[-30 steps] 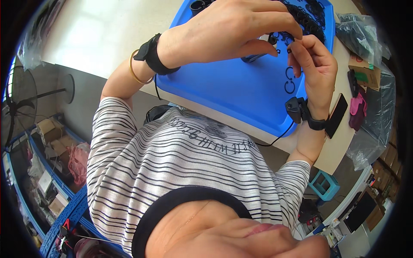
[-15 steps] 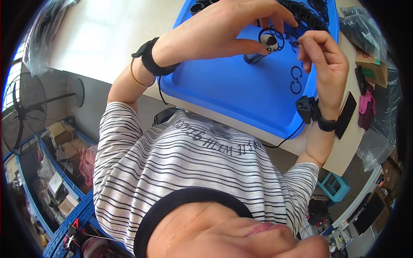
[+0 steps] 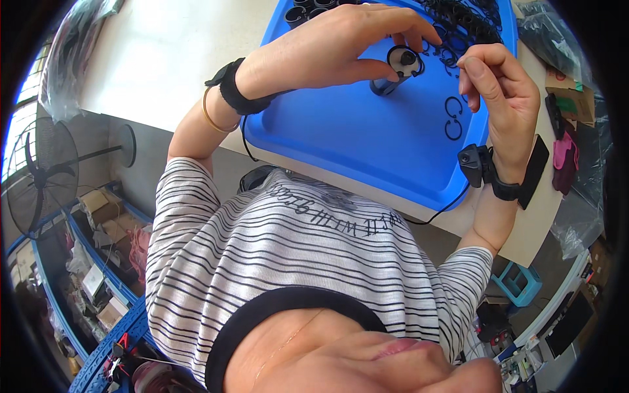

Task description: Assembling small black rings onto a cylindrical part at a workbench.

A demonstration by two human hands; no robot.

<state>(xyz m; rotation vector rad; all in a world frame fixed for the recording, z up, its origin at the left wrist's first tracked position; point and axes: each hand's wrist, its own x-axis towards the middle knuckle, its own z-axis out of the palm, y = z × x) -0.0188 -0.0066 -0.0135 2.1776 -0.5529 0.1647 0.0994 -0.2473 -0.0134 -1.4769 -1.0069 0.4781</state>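
A short cylindrical part (image 3: 388,86) stands on the blue tray (image 3: 354,150), with a pale top and a dark knob in its middle. A thin black ring (image 3: 420,66) sits round the rim of that top. My left hand (image 3: 354,49) curves about the top, thumb at its near left edge and fingers bent over the far side. To the right, apart from the part, my right hand (image 3: 501,85) is closed with thumb and forefinger together; whatever they may pinch is hidden. Two black open rings (image 3: 453,106) lie on the tray below it.
A heap of black rings (image 3: 465,23) fills the tray's far right. Several black cylinders (image 3: 296,16) stand at its far left. Right of the tray are a dark flat phone-like slab (image 3: 534,171), a pink cloth (image 3: 563,150) and plastic sheeting (image 3: 553,36).
The black ring, tilted and partly off the pale top before, now sits closer round it. My right hand has drawn slightly right, away from the part. The left hand has barely shifted.
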